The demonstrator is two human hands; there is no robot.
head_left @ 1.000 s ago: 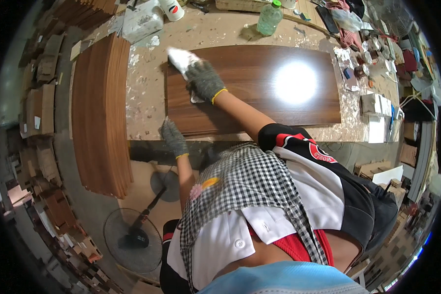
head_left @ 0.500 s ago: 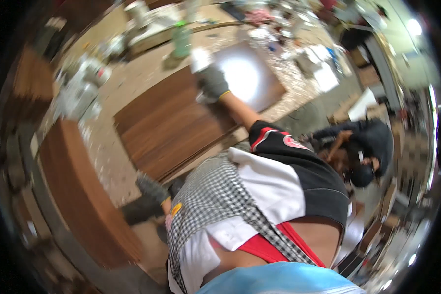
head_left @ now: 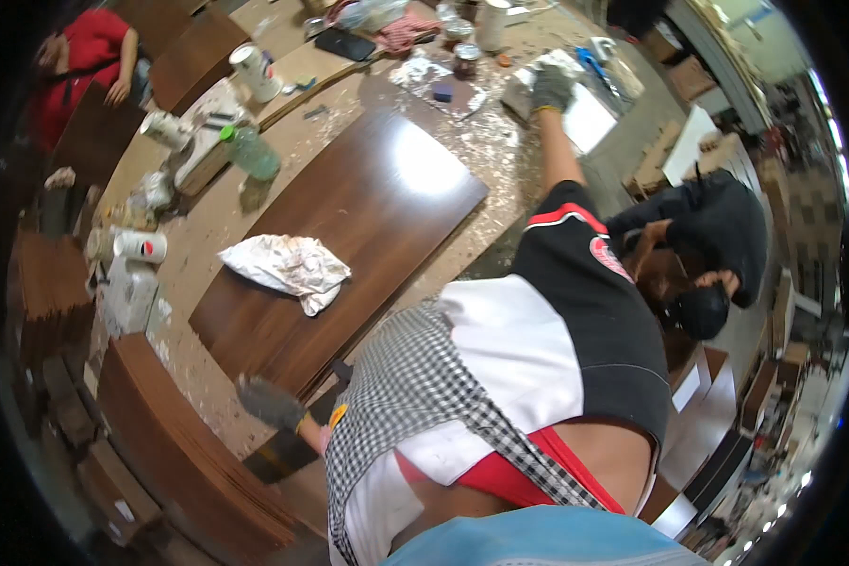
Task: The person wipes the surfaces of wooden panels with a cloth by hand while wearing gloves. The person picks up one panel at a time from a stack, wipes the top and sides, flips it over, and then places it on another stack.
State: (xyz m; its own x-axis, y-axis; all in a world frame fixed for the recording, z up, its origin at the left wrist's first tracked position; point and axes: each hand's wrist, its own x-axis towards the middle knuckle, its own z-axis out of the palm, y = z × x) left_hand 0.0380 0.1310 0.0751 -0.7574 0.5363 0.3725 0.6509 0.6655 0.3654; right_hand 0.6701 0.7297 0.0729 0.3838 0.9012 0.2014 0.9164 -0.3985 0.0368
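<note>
My right hand (head_left: pixel 553 88), in a grey work glove, reaches to the far right over a white papery pile (head_left: pixel 590 118). Its fingertips are hidden, so I cannot tell whether it grips anything. Close to my apron, my left hand (head_left: pixel 270 404), gloved alike, has its fingers stretched out by the near left corner of a glossy dark brown wooden board (head_left: pixel 377 203); nothing shows in it. Lying on the board is a crumpled, stained white cloth (head_left: pixel 297 269). A bright lamp reflection shines on the board's far end.
A green-capped bottle (head_left: pixel 253 154), paper cups (head_left: pixel 255 73), a phone (head_left: pixel 343 44) and small jars (head_left: pixel 466 61) stand or lie on the flake-strewn table (head_left: pixel 184 311). Stacked brown boards (head_left: pixel 174 443) rise at left. One person (head_left: pixel 717 245) bends at right; another in red (head_left: pixel 85 66) is far left.
My right hand has left the board and moved right to the white pile. The white cloth now lies released on the board. My left hand stays near the corner; the view has shifted.
</note>
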